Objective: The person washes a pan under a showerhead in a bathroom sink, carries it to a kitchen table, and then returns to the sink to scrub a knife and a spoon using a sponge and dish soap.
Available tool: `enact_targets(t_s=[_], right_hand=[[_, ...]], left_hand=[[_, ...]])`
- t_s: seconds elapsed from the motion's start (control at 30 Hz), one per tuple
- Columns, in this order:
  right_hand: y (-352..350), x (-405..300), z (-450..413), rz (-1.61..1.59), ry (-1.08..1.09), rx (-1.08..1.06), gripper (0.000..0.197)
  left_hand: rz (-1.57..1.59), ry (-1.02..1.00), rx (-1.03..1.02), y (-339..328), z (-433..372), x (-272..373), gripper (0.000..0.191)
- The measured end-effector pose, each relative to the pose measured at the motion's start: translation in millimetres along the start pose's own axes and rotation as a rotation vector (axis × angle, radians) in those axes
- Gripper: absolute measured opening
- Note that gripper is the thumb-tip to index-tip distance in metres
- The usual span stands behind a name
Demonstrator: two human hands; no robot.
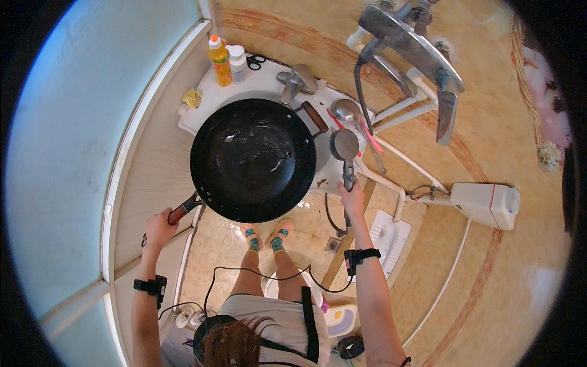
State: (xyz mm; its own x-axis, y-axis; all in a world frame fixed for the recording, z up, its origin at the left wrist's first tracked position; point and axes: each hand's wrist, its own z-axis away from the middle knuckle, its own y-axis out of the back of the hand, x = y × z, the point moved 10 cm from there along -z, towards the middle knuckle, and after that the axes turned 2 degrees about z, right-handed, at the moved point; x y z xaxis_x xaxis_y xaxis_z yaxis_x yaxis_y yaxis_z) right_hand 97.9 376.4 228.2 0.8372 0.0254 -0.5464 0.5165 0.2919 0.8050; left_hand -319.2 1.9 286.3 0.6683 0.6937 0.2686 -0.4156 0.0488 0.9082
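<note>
My left hand (159,228) grips the long wooden handle of a black wok (252,160), which is held over the white washbasin (206,112). The wok's inside looks wet and shiny, and its short wooden side handle points to the upper right. In my right hand (353,200) is a grey handheld shower head (344,146), held by its handle just right of the wok. Its hose hangs below my hand. Whether water flows from it, I cannot tell. Behind the wok stands the basin's metal faucet (297,84).
A yellow dish-soap bottle (220,64), a white bottle (237,65), black-handled scissors (255,62) and a metal ladle (345,110) lie or stand around the basin. A wall mixer tap (408,41) juts out at upper right. A squat toilet (387,241) is at floor level, right.
</note>
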Motion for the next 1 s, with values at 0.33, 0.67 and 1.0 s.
enact_targets(t_s=[0.33, 0.67, 1.0], right_hand=[[-72.1, -71.1, -38.1, 0.284, 0.161, -0.179, 0.023], [-99.2, -113.3, -65.5, 0.425, 0.43, -0.031, 0.025], [158.5, -108.2, 1.2, -0.354, 0.299, 0.728, 0.013]], left_hand=[[0.035, 0.07, 0.031, -27.1, 14.0, -18.2, 0.015], [0.009, 0.062, -0.013, -4.9, 11.5, 5.0, 0.015], [0.02, 0.045, -0.013, -4.2, 8.7, 4.4, 0.017]])
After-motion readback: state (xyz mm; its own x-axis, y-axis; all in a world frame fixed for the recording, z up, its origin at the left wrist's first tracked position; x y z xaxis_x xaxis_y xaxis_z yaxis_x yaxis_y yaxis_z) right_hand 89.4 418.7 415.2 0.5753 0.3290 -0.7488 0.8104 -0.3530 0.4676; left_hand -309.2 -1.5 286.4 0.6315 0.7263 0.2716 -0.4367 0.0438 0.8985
